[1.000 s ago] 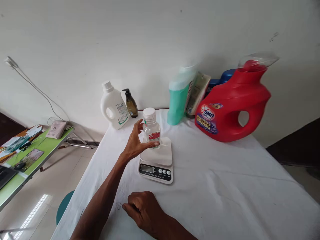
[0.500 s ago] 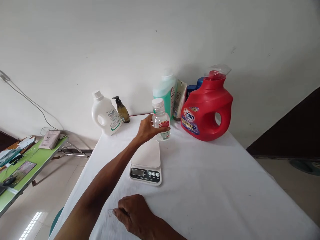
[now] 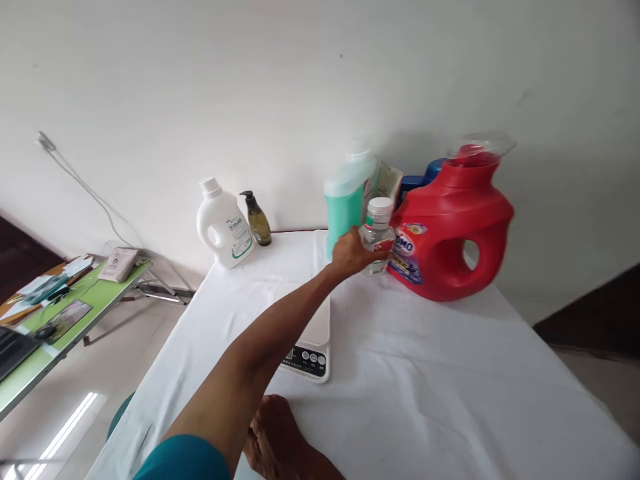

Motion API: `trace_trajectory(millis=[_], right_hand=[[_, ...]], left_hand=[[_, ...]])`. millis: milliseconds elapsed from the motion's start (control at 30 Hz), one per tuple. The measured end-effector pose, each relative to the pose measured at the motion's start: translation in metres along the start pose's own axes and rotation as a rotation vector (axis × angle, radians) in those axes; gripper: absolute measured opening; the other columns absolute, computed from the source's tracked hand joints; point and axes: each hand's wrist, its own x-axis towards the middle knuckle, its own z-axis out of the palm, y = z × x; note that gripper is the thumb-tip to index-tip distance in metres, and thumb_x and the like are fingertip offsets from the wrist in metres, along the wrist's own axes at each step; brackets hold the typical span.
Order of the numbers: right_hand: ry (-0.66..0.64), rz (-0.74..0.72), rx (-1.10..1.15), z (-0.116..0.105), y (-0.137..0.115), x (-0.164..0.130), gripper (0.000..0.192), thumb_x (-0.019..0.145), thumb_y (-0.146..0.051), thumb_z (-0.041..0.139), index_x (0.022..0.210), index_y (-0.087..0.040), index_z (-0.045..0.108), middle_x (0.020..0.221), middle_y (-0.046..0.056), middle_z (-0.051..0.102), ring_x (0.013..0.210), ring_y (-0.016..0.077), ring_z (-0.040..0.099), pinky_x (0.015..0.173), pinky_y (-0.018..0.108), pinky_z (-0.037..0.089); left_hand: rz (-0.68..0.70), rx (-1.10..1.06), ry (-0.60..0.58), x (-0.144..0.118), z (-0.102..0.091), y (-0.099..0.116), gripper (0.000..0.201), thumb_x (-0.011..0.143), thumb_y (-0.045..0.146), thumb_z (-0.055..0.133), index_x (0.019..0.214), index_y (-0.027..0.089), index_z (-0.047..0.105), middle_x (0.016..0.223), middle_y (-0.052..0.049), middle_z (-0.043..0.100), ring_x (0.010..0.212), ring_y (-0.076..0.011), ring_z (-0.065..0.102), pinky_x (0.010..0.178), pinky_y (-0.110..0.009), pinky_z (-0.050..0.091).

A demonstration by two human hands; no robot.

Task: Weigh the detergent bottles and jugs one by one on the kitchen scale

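Note:
My left hand [image 3: 353, 252] is closed around a clear plastic bottle [image 3: 376, 230] with a white cap and a red label. It holds the bottle upright at the back of the table, just left of a big red detergent jug [image 3: 450, 220] and in front of a green-filled bottle [image 3: 345, 200]. Under my outstretched left arm lies a white kitchen scale [image 3: 320, 333], its left part and display mostly covered. My right hand [image 3: 275, 430] rests curled on the cloth near the front edge, partly behind the left arm, with nothing visible in it.
A white jug [image 3: 225, 223] and a brown pump bottle [image 3: 257, 220] stand at the back left. Behind the red jug are a pale tube [image 3: 389, 180] and a blue container [image 3: 434, 171]. A green side table [image 3: 75, 320] is at the left.
My left hand has carried the clear bottle rightward from behind the scale to beside the red jug. The left arm now covers part of the scale. The view has shifted slightly.

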Motion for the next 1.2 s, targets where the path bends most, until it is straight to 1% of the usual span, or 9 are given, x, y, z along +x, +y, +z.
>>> trace_trajectory(millis=[267,333,433,533,600,700,867,1033,1200], right_hand=[[0.093,0.050,0.156,-0.005,0.000,-0.003,0.037,0.100,-0.030,0.050,0.068,-0.020,0.035,0.062,-0.004,0.044,0.056,0.0096,0.034,0.057,0.029,0.020],[0.128,0.029,0.179,-0.003,0.001,-0.003,0.042,0.103,-0.036,0.045,0.068,-0.021,0.030,0.061,-0.003,0.044,0.056,0.0101,0.035,0.057,0.029,0.022],[0.138,0.025,0.191,0.000,0.004,-0.004,0.043,0.105,-0.039,0.043,0.068,-0.021,0.029,0.062,-0.002,0.046,0.056,0.0105,0.036,0.058,0.028,0.023],[0.128,0.020,0.195,0.000,0.004,-0.005,0.043,0.106,-0.039,0.041,0.068,-0.021,0.029,0.061,-0.003,0.044,0.055,0.0102,0.034,0.056,0.028,0.021],[0.131,0.008,0.198,0.000,0.005,-0.005,0.043,0.106,-0.038,0.042,0.068,-0.021,0.027,0.060,-0.003,0.041,0.054,0.0099,0.032,0.055,0.027,0.021],[0.160,-0.017,0.200,0.002,0.006,-0.005,0.043,0.106,-0.037,0.042,0.068,-0.022,0.026,0.059,-0.004,0.038,0.053,0.0093,0.029,0.053,0.027,0.020],[0.181,-0.048,0.190,0.003,0.009,-0.006,0.041,0.105,-0.034,0.043,0.069,-0.022,0.027,0.059,-0.005,0.038,0.052,0.0086,0.030,0.052,0.027,0.019],[0.157,-0.014,0.217,0.001,0.006,-0.007,0.042,0.105,-0.035,0.043,0.069,-0.022,0.027,0.060,-0.004,0.039,0.052,0.0088,0.030,0.053,0.028,0.021],[0.116,0.036,0.267,-0.005,0.001,-0.007,0.043,0.104,-0.038,0.044,0.068,-0.021,0.030,0.061,-0.003,0.042,0.055,0.0092,0.033,0.056,0.028,0.023]], left_hand=[[0.134,-0.050,0.007,-0.040,-0.029,-0.017,0.075,0.080,0.053,0.085,0.138,0.016,0.055,0.140,-0.019,0.066,0.130,-0.0347,0.063,0.099,-0.041,0.055],[0.242,-0.109,0.166,-0.057,-0.058,-0.036,0.059,0.085,0.046,0.082,0.132,0.020,0.058,0.131,-0.015,0.070,0.119,-0.0297,0.068,0.095,-0.040,0.056],[0.328,-0.085,0.643,-0.078,-0.120,-0.072,0.038,0.092,0.035,0.075,0.124,0.023,0.060,0.126,-0.014,0.067,0.116,-0.0268,0.066,0.100,-0.040,0.054],[0.169,0.052,1.083,-0.086,-0.183,-0.114,0.054,0.086,0.038,0.080,0.131,0.021,0.054,0.137,-0.018,0.058,0.134,-0.0316,0.053,0.115,-0.047,0.043],[-0.025,0.060,1.206,-0.084,-0.213,-0.144,0.071,0.080,0.039,0.086,0.137,0.021,0.048,0.148,-0.020,0.050,0.142,-0.0336,0.045,0.119,-0.050,0.036],[-0.197,-0.106,1.040,-0.074,-0.235,-0.184,0.066,0.080,0.050,0.085,0.128,0.020,0.051,0.139,-0.018,0.057,0.130,-0.0304,0.054,0.106,-0.044,0.045],[-0.139,-0.393,0.846,-0.053,-0.242,-0.220,0.050,0.084,0.064,0.074,0.078,0.019,0.053,0.078,0.000,0.058,0.071,-0.0123,0.051,0.066,-0.026,0.040],[-0.035,-0.644,0.846,-0.049,-0.233,-0.209,0.053,0.072,0.059,0.085,0.062,0.019,0.052,0.056,0.005,0.041,0.056,-0.0088,0.036,0.057,-0.027,0.032],[-0.068,-0.732,1.033,-0.076,-0.225,-0.190,0.049,0.063,0.055,0.090,0.065,0.017,0.060,0.055,0.005,0.042,0.054,-0.0085,0.036,0.054,-0.027,0.033]])
